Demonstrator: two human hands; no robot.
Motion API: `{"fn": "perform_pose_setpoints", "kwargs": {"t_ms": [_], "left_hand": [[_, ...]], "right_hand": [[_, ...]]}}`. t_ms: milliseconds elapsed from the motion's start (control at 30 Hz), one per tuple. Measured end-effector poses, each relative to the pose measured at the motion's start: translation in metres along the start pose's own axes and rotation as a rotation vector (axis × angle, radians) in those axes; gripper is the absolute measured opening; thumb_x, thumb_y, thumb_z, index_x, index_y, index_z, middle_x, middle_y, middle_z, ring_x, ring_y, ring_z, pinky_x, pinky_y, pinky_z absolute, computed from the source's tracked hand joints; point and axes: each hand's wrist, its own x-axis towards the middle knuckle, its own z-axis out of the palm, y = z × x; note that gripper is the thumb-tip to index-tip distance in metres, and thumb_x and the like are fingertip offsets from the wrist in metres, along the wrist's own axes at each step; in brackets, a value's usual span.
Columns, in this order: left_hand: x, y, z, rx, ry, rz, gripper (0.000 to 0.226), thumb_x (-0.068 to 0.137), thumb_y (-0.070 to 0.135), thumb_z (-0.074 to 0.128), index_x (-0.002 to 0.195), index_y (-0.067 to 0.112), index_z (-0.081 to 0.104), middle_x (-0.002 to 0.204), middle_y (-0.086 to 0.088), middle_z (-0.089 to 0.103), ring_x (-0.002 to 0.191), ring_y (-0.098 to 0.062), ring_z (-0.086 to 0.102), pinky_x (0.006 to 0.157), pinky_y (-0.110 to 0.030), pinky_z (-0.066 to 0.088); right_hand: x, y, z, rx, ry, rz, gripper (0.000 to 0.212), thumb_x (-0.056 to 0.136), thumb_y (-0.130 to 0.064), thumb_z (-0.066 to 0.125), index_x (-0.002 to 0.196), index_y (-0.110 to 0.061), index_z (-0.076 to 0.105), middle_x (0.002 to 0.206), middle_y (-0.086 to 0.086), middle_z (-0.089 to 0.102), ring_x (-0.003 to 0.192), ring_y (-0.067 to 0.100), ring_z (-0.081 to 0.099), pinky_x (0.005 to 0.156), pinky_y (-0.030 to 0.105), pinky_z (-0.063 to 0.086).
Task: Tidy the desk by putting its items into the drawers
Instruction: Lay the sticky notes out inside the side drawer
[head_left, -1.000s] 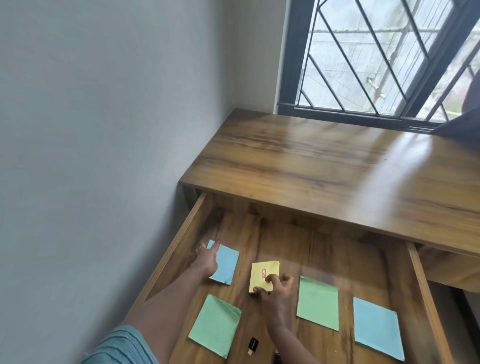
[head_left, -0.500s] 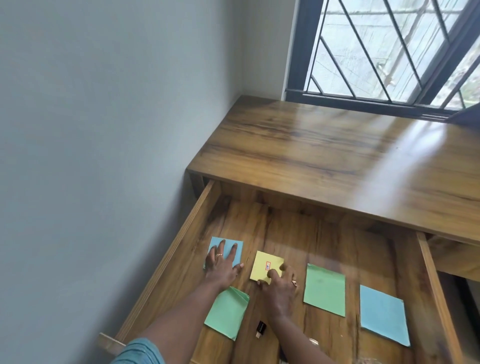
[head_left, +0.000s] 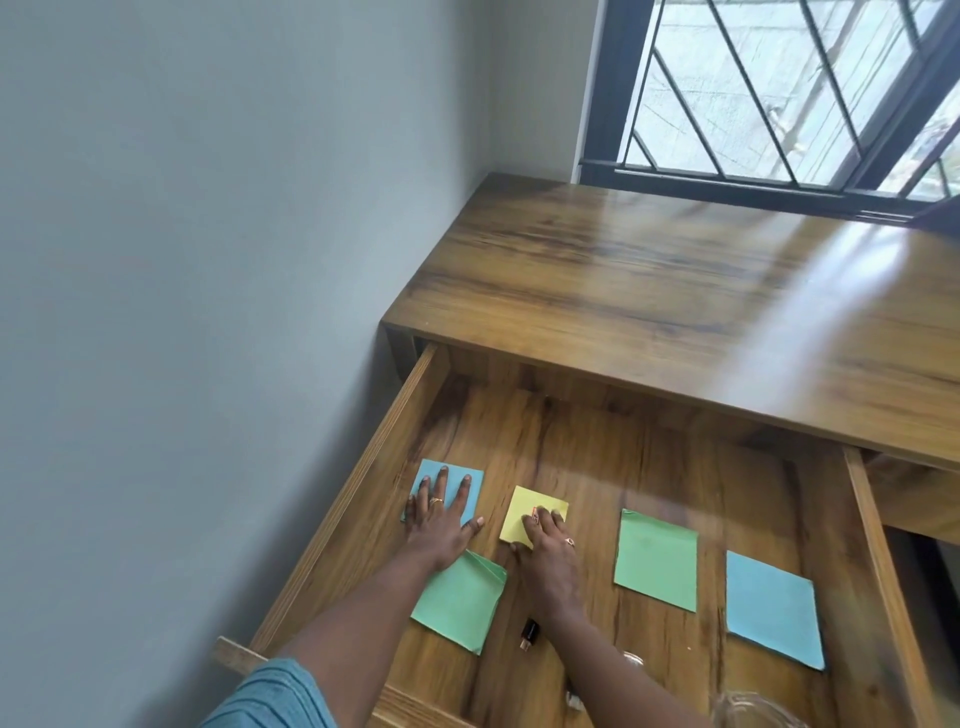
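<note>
The wooden drawer (head_left: 358, 483) is pulled wide out from under the desk (head_left: 649, 291). My left hand (head_left: 441, 519) lies flat, fingers spread, on a small blue pad (head_left: 470, 486) at the drawer's far left. My right hand (head_left: 548, 551) rests with its fingertips on a yellow sticky pad (head_left: 530, 512) with a small red mark. A green pad (head_left: 460, 603) lies below my left wrist. Another green pad (head_left: 655, 558) and a larger blue pad (head_left: 771, 608) lie to the right. A small black USB stick (head_left: 529, 635) lies near my right forearm.
A grey wall runs along the left of the drawer. The barred window (head_left: 779, 93) stands behind the desk top. A clear glass object (head_left: 753, 709) shows at the bottom edge, partly cut off. The drawer's right wall (head_left: 878, 561) runs beside the blue pad.
My left hand went from pointing at the blue pad to lying flat on it. My right hand stayed on the yellow pad. The camera drew nearer and tilted.
</note>
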Motion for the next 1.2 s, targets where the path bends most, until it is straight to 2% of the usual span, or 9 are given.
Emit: {"fn": "perform_pose_setpoints", "kwargs": {"t_ms": [100,200,233,367,567,833,967,1067,1200], "left_hand": [[-0.004,-0.003,-0.001,-0.022,0.042,0.009,0.067,0.097,0.053,0.025,0.151,0.030,-0.008,0.158,-0.002,-0.023,0.146,-0.029,-0.021,0.118,-0.049,-0.005],[-0.015,-0.006,-0.005,-0.007,0.101,0.100,0.058,0.100,0.045,0.028,0.152,0.029,0.009,0.160,0.002,-0.008,0.148,-0.025,-0.010,0.119,-0.047,0.010],[-0.020,-0.007,-0.006,0.011,0.110,0.161,0.054,0.100,0.040,0.032,0.151,0.028,0.017,0.161,0.003,0.000,0.148,-0.023,-0.004,0.119,-0.044,0.015],[-0.046,-0.015,0.001,0.083,0.061,0.339,0.048,0.097,0.023,0.046,0.144,0.024,0.038,0.154,0.000,0.023,0.145,-0.019,0.014,0.118,-0.036,0.026],[-0.073,-0.036,0.013,0.163,0.037,0.352,0.053,0.092,0.030,0.056,0.143,0.027,0.040,0.151,0.001,0.022,0.142,-0.018,0.017,0.114,-0.034,0.033],[-0.085,-0.036,0.014,0.184,0.060,0.358,0.049,0.090,0.033,0.058,0.137,0.021,0.050,0.149,0.006,0.027,0.139,-0.017,0.026,0.113,-0.034,0.033],[-0.074,-0.033,0.007,0.090,0.211,0.337,0.049,0.097,0.022,0.048,0.145,0.019,0.037,0.155,-0.001,0.023,0.140,-0.019,0.028,0.112,-0.029,0.033],[-0.057,-0.030,-0.006,0.122,0.201,0.297,0.059,0.098,0.016,0.046,0.151,0.020,0.019,0.161,-0.002,0.005,0.148,-0.022,0.006,0.116,-0.029,0.023],[-0.034,-0.031,-0.017,0.165,0.069,0.211,0.071,0.097,0.021,0.048,0.152,0.026,0.003,0.160,-0.007,-0.011,0.148,-0.027,-0.013,0.119,-0.041,0.013]], "right_hand": [[-0.003,-0.002,-0.001,-0.026,0.016,-0.037,0.050,0.097,-0.030,0.047,0.144,-0.016,0.036,0.154,0.003,0.028,0.145,0.022,0.018,0.116,0.034,0.023],[-0.009,-0.004,0.002,-0.071,0.083,-0.242,0.044,0.080,-0.023,0.072,0.121,-0.011,0.062,0.132,0.009,0.057,0.125,0.029,0.052,0.096,0.037,0.048],[-0.010,-0.005,0.005,-0.089,0.080,-0.326,0.043,0.079,-0.021,0.074,0.119,-0.011,0.064,0.128,0.008,0.060,0.120,0.029,0.057,0.093,0.036,0.050],[-0.019,-0.016,0.003,-0.058,-0.110,-0.480,0.041,0.093,-0.021,0.053,0.133,-0.014,0.051,0.134,0.004,0.055,0.122,0.025,0.050,0.097,0.035,0.045],[-0.040,-0.017,0.014,-0.124,-0.258,-0.477,0.048,0.088,-0.018,0.057,0.136,-0.019,0.048,0.132,0.002,0.054,0.118,0.024,0.048,0.094,0.032,0.041],[-0.057,-0.019,0.025,-0.093,-0.251,-0.490,0.044,0.091,-0.017,0.055,0.135,-0.018,0.049,0.126,0.002,0.053,0.114,0.019,0.048,0.092,0.028,0.043],[-0.054,-0.018,0.015,-0.068,-0.163,-0.521,0.033,0.092,-0.018,0.054,0.124,-0.011,0.059,0.123,0.007,0.056,0.108,0.022,0.054,0.089,0.028,0.046],[-0.040,-0.012,0.004,-0.051,0.004,-0.431,0.029,0.091,-0.009,0.056,0.118,-0.005,0.063,0.127,0.015,0.057,0.114,0.030,0.056,0.091,0.035,0.049],[-0.016,-0.003,-0.015,-0.145,-0.052,-0.204,0.047,0.094,-0.026,0.052,0.140,-0.017,0.042,0.155,0.010,0.022,0.144,0.029,0.018,0.111,0.040,0.031]]}}
